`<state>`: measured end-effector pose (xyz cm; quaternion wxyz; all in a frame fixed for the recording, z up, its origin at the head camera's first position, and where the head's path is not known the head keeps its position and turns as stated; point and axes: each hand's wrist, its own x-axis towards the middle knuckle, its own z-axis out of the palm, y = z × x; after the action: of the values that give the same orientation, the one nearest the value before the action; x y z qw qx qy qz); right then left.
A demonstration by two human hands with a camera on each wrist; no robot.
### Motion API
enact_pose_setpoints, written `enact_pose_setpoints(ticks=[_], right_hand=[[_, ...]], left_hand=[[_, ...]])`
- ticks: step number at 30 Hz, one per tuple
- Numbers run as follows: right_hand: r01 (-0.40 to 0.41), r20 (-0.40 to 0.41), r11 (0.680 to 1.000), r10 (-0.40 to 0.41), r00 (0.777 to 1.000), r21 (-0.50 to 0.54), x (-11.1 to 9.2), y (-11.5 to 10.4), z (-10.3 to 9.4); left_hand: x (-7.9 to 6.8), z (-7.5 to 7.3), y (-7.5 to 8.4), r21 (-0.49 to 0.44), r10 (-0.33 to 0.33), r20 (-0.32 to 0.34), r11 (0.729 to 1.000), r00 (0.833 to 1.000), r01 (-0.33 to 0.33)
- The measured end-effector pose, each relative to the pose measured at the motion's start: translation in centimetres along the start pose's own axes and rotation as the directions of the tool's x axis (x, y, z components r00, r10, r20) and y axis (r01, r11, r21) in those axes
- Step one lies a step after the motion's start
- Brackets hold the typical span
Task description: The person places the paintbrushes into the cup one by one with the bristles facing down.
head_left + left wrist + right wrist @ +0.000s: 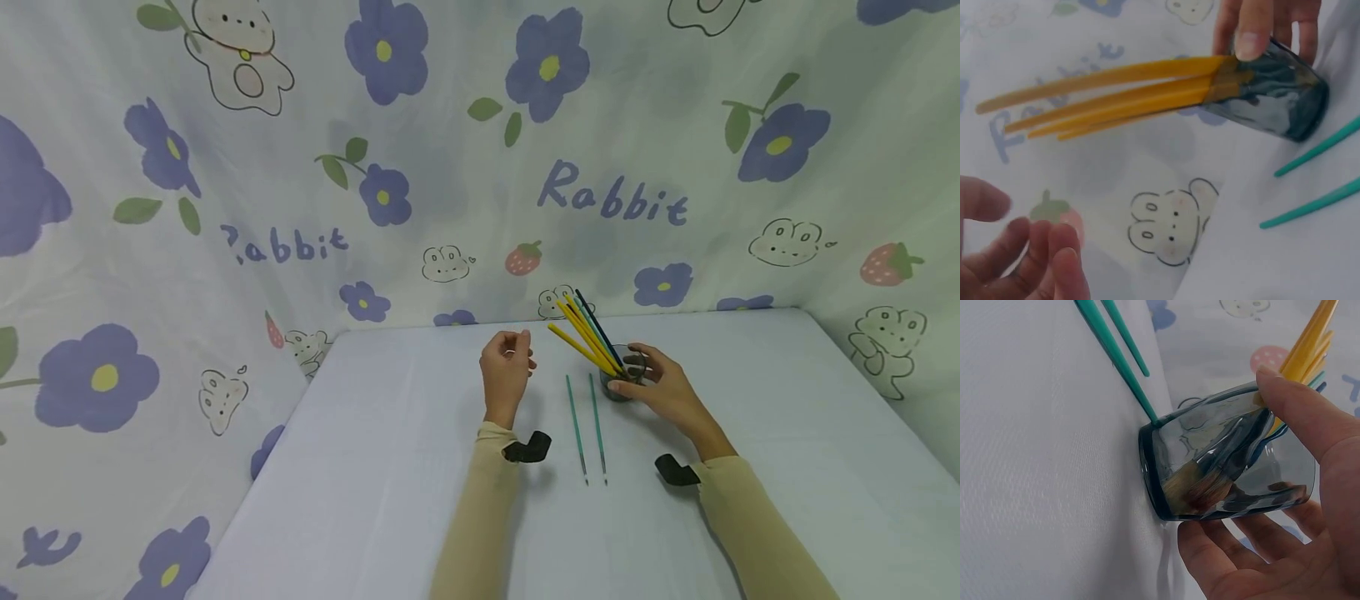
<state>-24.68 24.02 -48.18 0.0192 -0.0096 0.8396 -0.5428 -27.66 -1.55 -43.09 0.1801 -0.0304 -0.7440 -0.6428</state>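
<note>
My right hand [671, 396] grips a dark-tinted glass cup [1185, 440], thumb on the near wall and fingers on the other side. Several paintbrushes stand in the cup with bristles [1200, 487] down; their yellow handles [1129, 81] lean out to the left, along with a teal and a dark one. The cup is tilted in the right wrist view, low over the white table. To the left, my left hand [506, 371] is raised with loosely bent fingers, holding nothing. Two green paintbrushes [577, 429] lie side by side between the forearms, tips toward me.
A white cloth covers the table [360, 483]. Behind it and on both sides hangs a curtain [450, 183] printed with purple flowers, rabbits and strawberries. Black wrist mounts [528, 447] sit on both sleeves.
</note>
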Motion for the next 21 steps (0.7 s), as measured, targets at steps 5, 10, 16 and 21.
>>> enact_pose_setpoints(ticks=[5, 10, 16, 21], right_hand=[[0.0, 0.001, 1.0, 0.0, 1.0, 0.001, 0.0, -0.1, 0.0], [-0.007, 0.003, 1.0, 0.007, 1.0, 0.002, 0.0, -0.1, -0.1], [0.001, -0.001, 1.0, -0.001, 1.0, -0.009, 0.1, -0.1, -0.1], [0.001, -0.003, 1.0, -0.001, 1.0, -0.012, 0.1, 0.0, -0.1]], left_hand=[[0.0, 0.0, -1.1, 0.101, -0.1, 0.048, 0.99, 0.994, 0.095], [-0.4, 0.6, -1.8, 0.187, -0.166, 0.098, 0.971, 0.981, 0.146], [-0.9, 1.3, -2.2, 0.254, -0.23, 0.159, 0.949, 0.96, 0.186], [-1.4, 1.9, -2.7, 0.298, -0.268, 0.18, 0.932, 0.947, 0.207]])
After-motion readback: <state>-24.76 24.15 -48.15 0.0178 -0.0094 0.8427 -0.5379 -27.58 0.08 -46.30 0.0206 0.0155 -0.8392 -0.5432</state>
